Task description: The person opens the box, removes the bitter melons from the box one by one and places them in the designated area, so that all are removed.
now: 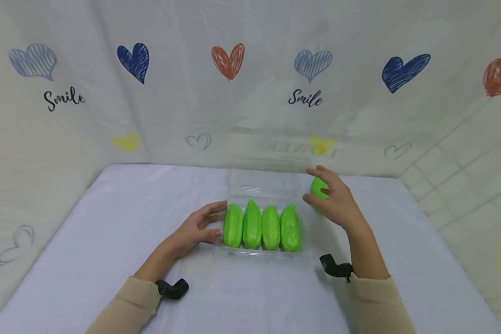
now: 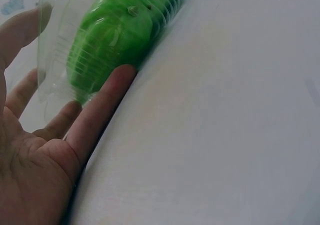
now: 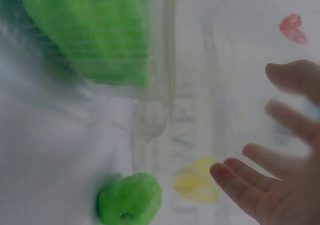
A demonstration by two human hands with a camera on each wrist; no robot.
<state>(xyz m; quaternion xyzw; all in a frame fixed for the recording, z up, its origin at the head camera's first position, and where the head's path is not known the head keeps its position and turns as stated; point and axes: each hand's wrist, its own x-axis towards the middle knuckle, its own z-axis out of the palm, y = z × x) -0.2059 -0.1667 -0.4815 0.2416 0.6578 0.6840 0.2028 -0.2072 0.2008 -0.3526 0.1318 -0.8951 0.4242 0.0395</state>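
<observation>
I see a clear plastic box (image 1: 260, 218) sitting mid-table on the white tablecloth (image 1: 87, 241), its lid swung up toward the far wall. Four green fruits (image 1: 262, 227) lie side by side in it, filling the base from left to right.

My left hand (image 1: 197, 229) is at the box's left end, relaxed and spread, not gripping. In the left wrist view its fingers (image 2: 100, 110) lie straight against the clear side wall of the box (image 2: 60, 60), touching it, with the nearest green fruit (image 2: 107, 42) just behind the plastic.

My right hand (image 1: 334, 197) is raised to the right of the box, fingers spread and loosely bent, holding nothing. A fifth loose green fruit (image 1: 318, 188) lies on the cloth just outside the box's right end, partly hidden behind that hand from the head camera. In the right wrist view the loose fruit (image 3: 130, 200) sits apart from the fingers (image 3: 240, 185), which are blurred, so contact is not shown; the hand is released there, and the box (image 3: 150, 85) with its contents shows above the loose fruit.

Behind the table hangs a pale curtain (image 1: 250, 83) printed with hearts and the word "Smile". A beige sleeve (image 1: 125, 306) covers each forearm, with a black wrist mount (image 1: 173, 288) by each cuff.
</observation>
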